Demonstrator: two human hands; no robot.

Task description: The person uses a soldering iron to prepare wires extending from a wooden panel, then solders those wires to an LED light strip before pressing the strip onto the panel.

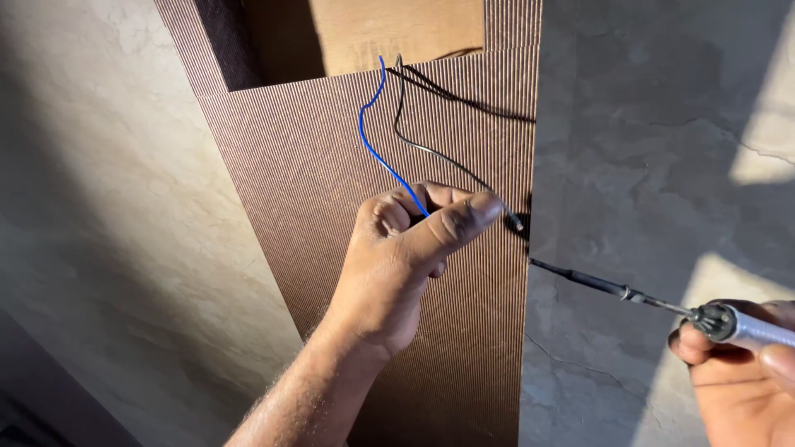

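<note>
A: What is the left hand (397,265) doing?

B: It is reaching up from six o'clock and resting against the ribbed brown panel (315,207). Its fingers (464,217) are curling closed, pinching the blue wire (373,149) between thumb and forefinger. The black wire (414,141) is running just beside it, passing behind the fingertips toward three o'clock.

A: Where are the wires coming from?

B: Both are hanging out of the cut-out opening (281,41) at twelve o'clock in the panel. The blue one is looping down and ending inside the grip. The black one is curving down beside it, and its tip is showing at the panel's right edge, just past the thumb.

A: And the right hand (745,381)?

B: It is sitting at four o'clock, partly out of the picture. Its fingers are wrapping around the pale handle of a soldering iron (629,291), gripping it firmly. The dark shaft is pointing toward ten o'clock, and its tip is reaching the panel's right edge, right below the end of the black wire. Whether tip and wire are actually touching, I cannot tell.

A: What is around them?

B: A grey stone wall (662,149) is lying to the right of the panel, with sunlight falling across it. A beige marbled surface (108,207) is filling the left side, and a wooden board (389,33) is showing inside the opening.
</note>
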